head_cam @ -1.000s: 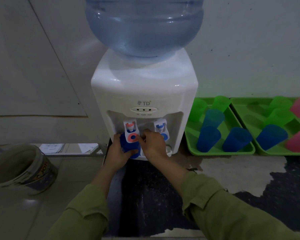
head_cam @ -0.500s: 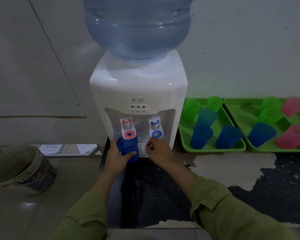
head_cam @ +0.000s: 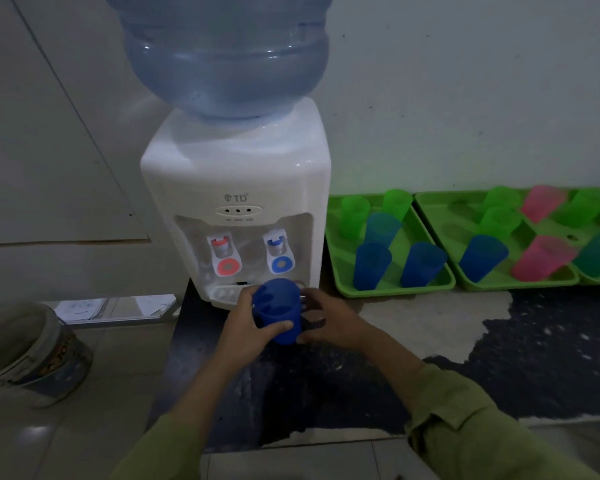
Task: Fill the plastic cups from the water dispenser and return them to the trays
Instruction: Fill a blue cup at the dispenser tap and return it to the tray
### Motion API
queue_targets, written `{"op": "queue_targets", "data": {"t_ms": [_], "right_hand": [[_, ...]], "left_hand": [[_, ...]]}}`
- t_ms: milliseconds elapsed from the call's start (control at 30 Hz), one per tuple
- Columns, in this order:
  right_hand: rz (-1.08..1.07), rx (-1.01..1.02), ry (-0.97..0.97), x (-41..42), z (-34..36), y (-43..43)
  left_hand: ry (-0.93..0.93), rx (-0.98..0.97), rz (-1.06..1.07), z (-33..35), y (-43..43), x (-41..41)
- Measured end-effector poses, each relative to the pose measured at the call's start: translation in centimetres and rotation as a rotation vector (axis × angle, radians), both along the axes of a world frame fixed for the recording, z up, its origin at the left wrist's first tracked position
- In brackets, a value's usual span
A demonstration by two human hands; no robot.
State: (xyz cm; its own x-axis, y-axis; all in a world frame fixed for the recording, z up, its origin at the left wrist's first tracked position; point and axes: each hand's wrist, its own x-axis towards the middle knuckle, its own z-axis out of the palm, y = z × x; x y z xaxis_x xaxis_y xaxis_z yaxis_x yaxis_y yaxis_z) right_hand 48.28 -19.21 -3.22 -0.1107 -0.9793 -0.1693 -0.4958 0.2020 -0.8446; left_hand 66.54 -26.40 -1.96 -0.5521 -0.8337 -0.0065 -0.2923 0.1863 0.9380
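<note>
A blue plastic cup (head_cam: 277,310) is held in front of the white water dispenser (head_cam: 236,188), below and between its red tap (head_cam: 224,255) and blue tap (head_cam: 279,252). My left hand (head_cam: 245,327) grips the cup from the left, thumb across its front. My right hand (head_cam: 329,322) holds the cup's right side with curled fingers. Two green trays stand to the right: the near tray (head_cam: 340,271) holds several green and blue cups, the far tray (head_cam: 440,216) holds green, pink and blue cups.
A large blue water bottle (head_cam: 226,53) sits on top of the dispenser. A tipped paint bucket (head_cam: 32,351) lies on the floor at the left. Papers (head_cam: 118,306) lie behind it. The dispenser and trays stand on a worn dark surface (head_cam: 499,358).
The cup has come away from under the red tap, down and to the right. My right hand left the tap area and took hold of the cup's right side.
</note>
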Motion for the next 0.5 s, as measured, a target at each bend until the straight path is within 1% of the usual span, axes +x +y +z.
{"op": "queue_targets", "data": {"t_ms": [167, 300, 400, 500], "right_hand": [[-0.068, -0.116, -0.041, -2.9, 2.2, 2.5], [-0.155, -0.234, 0.031, -6.6, 4.3, 4.4], [-0.214, -0.279, 0.068, -9.5, 5.8, 5.6], [-0.295, -0.299, 0.084, -13.8, 7.3, 6.8]], "left_hand": [[0.053, -0.023, -0.12, 2.2, 1.6, -4.1], [0.106, -0.088, -0.185, 4.7, 2.8, -9.2], [0.116, -0.147, -0.248, 6.1, 3.2, -12.6], [0.114, -0.146, -0.283, 7.1, 3.6, -17.3]]}}
